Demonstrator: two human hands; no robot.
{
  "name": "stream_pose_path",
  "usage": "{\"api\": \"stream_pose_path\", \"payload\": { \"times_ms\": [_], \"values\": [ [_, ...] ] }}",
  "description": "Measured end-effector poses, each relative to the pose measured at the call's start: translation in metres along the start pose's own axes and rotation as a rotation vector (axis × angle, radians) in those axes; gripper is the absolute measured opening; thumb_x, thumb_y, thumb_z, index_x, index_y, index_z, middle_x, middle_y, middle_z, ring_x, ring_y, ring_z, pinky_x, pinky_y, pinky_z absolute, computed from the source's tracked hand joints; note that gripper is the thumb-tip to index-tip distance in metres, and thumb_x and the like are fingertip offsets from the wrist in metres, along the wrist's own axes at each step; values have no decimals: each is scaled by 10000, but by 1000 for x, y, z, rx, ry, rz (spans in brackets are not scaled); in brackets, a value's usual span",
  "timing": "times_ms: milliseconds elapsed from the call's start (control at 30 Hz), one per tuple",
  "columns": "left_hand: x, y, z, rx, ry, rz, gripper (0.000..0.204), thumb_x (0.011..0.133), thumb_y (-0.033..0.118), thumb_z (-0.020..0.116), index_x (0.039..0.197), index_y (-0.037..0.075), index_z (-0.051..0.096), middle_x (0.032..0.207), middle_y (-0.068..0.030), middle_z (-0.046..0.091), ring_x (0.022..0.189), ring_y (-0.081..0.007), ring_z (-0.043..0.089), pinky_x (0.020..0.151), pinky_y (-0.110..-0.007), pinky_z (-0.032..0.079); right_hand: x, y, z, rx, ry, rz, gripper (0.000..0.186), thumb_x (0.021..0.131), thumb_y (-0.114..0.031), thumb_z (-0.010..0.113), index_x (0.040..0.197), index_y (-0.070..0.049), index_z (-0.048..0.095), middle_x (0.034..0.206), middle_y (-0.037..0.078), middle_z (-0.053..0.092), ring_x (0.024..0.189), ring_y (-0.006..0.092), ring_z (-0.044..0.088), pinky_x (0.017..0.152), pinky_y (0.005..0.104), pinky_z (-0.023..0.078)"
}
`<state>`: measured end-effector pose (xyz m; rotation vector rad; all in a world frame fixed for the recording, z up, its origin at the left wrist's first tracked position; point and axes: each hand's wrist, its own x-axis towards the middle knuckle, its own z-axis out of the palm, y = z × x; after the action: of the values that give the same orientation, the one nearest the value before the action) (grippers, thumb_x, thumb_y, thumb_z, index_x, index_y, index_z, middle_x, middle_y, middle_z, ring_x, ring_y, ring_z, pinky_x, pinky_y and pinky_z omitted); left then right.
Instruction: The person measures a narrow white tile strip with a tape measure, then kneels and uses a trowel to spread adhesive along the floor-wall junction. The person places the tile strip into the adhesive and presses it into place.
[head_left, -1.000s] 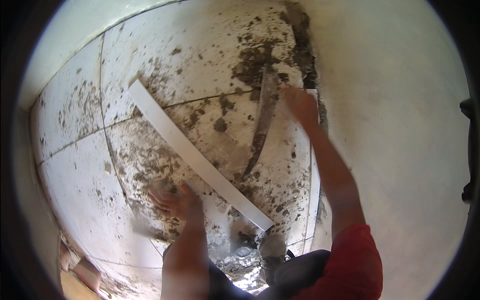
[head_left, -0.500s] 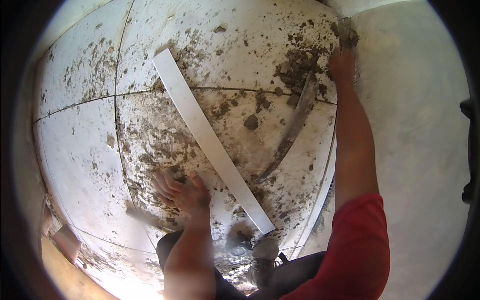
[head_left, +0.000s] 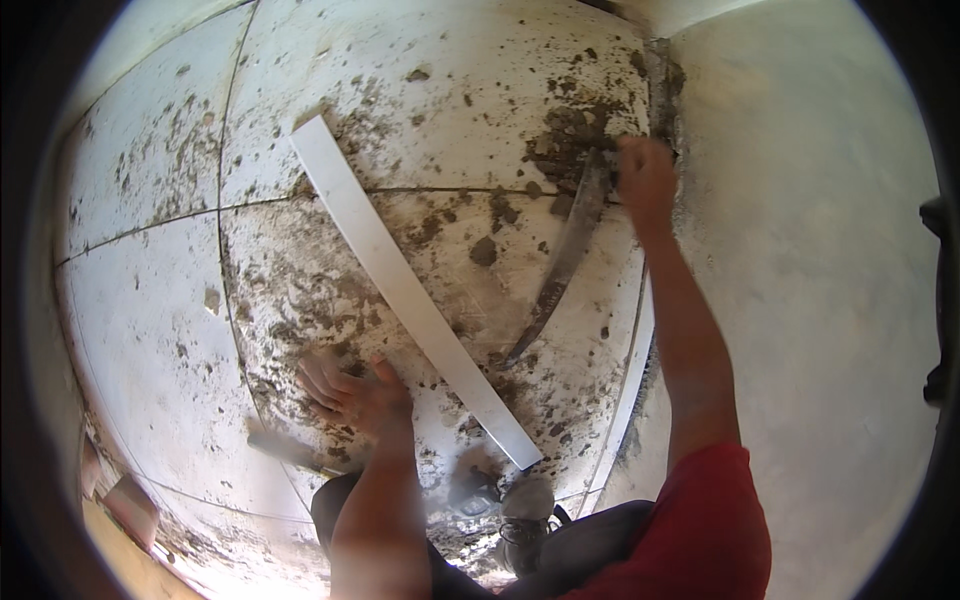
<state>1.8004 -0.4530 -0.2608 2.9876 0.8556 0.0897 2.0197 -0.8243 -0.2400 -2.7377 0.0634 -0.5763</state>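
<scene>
My right hand (head_left: 646, 180) is closed at the wall-side edge of the floor tiles. It is close to the upper end of a long, dark, tapered blade-like tool (head_left: 565, 265). What the fingers hold, if anything, is hidden. A heap of dark, crumbly mortar (head_left: 572, 140) lies just left of that hand. My left hand (head_left: 355, 395) rests on a soiled tile with its fingers spread and nothing in them. Between both hands, a long white strip (head_left: 400, 280) lies slanted across the tiles.
A plain pale wall (head_left: 800, 280) rises on the right, with a rough dark gap (head_left: 660, 90) along its foot. Large white tiles (head_left: 150, 310) carry scattered mortar crumbs. A slim tool (head_left: 290, 452) lies left of my knee. My shoe (head_left: 522, 535) stands below the strip.
My right hand has drawn back toward me along the wall-side tile edge. My left hand stays on the tile. The whole view has shifted slightly.
</scene>
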Motion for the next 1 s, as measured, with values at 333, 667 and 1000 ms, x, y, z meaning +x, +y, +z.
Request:
{"api": "stream_pose_path", "payload": {
  "times_ms": [333, 667, 1000],
  "values": [
    [0, -3, 1, 14, -11, 48, 702, 909, 514, 465, 1409, 80, 231, 1530, -153, 205, 1457, -332, 117, 1152, -564, 76, -9, 21, 12, -17, -165, 1089, 772, 787, -363, 657, 1293, 150, 381, 1320, 356, 424, 1250, 447, 437, 1048, 474, 372],
    [0, -3, 3, -8, -45, 5, 697, 931, 587, 363, 1417, 114, 202, 1543, -150, 170, 1462, -316, 103, 1148, -579, 56, 39, -9, 16, -84, 0, 1344, 606, 828, -278, 619, 1241, 139, 465, 1215, 276, 554, 1144, 362, 538, 974, 427, 445],
    [-2, -5, 4, 4, -48, -2, 703, 929, 606, 366, 1416, 130, 191, 1551, -139, 145, 1464, -312, 95, 1146, -584, 77, 6, -5, 33, -252, 425, 758, 345, 903, -273, 580, 1103, -5, 664, 1063, 177, 681, 1042, 339, 629, 956, 436, 458]
  ]
}}
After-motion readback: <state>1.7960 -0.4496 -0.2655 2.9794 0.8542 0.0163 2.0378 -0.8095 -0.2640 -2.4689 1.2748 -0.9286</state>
